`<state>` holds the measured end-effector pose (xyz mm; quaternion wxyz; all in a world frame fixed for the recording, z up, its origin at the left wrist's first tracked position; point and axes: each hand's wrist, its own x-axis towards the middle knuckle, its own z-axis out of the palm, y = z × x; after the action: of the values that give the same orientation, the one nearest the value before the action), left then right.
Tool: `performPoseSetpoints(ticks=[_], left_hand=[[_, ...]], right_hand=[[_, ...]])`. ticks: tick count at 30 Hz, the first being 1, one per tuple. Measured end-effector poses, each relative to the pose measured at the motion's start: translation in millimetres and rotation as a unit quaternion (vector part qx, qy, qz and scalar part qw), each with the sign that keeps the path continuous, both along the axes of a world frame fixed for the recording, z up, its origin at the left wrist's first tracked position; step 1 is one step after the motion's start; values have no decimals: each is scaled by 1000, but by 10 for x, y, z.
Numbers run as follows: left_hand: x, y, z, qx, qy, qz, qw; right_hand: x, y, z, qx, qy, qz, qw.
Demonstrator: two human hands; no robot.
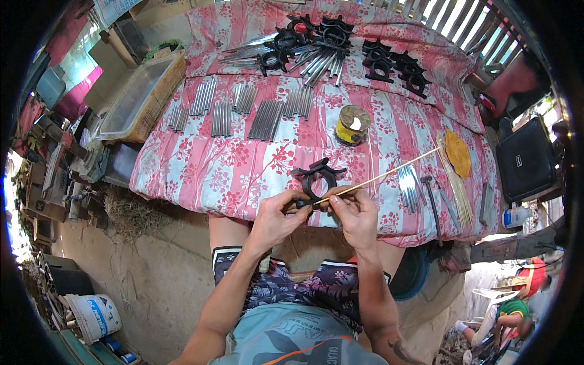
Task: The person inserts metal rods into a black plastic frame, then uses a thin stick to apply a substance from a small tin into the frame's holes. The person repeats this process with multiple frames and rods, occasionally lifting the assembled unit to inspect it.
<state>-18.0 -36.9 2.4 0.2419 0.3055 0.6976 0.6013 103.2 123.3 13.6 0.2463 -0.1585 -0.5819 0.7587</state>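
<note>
At the near edge of the cloth-covered table, my left hand (278,218) pinches the lower side of a black ring-shaped piece with prongs (329,176). Between the thumb and fingers of my right hand (355,219) is a thin pale wooden stick (395,171), slanting up to the right. Its lower end meets the black piece close to my left fingertips; whether it enters a hole there is hidden. Beyond the hands stands a round tin with a yellow label (351,125). Bundles of short metal tubes (266,120) lie in groups at the left of the table.
More black pieces (333,31) with long metal rods (321,64) lie at the back, and others (401,66) at back right. On the right are metal strips (409,190), a hammer (432,204), thin sticks (455,185) and a yellow cloth (457,154). A person (508,313) sits lower right.
</note>
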Motion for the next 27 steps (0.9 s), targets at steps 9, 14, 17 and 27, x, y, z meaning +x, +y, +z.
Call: performPoseSetpoints(ticks=[9, 14, 17, 27], left_hand=[[-2, -6, 31, 7, 11, 0, 1000], [-1, -11, 34, -10, 2, -3, 1000], [-8, -7, 38, -11, 2, -4, 1000], [3, -9, -28, 4, 21, 5, 1000]], right_hand=[[-9, 37, -56, 8, -12, -1, 1000], [-35, 35, -49, -1, -28, -4, 1000], [-35, 31, -65, -6, -26, -7, 1000], [-64, -8, -16, 48, -52, -12, 997]])
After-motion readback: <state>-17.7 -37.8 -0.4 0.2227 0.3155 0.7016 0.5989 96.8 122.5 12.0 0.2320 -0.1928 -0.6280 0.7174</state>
